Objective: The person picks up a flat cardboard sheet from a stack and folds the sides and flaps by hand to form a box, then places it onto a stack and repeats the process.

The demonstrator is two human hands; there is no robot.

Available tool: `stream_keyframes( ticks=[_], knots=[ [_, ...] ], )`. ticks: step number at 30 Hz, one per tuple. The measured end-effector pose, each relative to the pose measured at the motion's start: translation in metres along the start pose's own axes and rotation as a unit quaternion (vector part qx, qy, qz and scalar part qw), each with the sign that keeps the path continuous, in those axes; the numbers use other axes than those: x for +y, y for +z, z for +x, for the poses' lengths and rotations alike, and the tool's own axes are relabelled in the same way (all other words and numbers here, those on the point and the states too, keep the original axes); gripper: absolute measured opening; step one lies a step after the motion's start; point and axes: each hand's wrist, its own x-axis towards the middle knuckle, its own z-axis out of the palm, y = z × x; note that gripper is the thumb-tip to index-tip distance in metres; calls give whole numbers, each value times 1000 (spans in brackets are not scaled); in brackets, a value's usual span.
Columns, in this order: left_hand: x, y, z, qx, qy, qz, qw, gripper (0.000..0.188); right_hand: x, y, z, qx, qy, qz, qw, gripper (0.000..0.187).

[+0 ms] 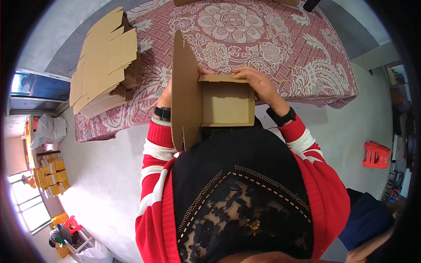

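One open box sits between the right hand, gripping its one-o'clock corner, and the left hand, grip unclear behind the lid, with cloth at twelve, cartons at ten, stool at three.

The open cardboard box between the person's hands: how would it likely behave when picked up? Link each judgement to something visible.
The cardboard box is probably light for its size, as its walls look thin. They also look flat and straight, suggesting fair stiffness. Its raised panel may swing at the fold, since it stands up, seemingly unfastened.
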Motion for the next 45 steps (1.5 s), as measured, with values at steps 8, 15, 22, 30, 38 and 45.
stream_keyframes(
  ticks=[8, 15, 22, 30, 38, 45],
  knots=[
    [15, 0, 8, 1, -123, 16, 992, 29, -20, 7, 2, -42, 32, -221, 974, 39],
    [37, 23, 8, 171, -222, -175, 944, 28, -15, 15, 13, -16, -17, -397, 918, 32],
    [-3, -28, 0, 77, -73, 82, 991, 23, -20, 21, 44, -72, -114, -446, 885, 24],
    [21, 0, 7, 183, -211, -81, 957, 24, 11, 27, 57, -112, -149, -503, 844, 27],
    [-9, -25, 2, 160, -48, 15, 986, 29, 10, 38, 75, -158, -105, -464, 865, 24],
    [9, -16, -20, 247, 6, -23, 969, 35, 28, -19, 80, -109, 34, -430, 896, 35]
  ],
)
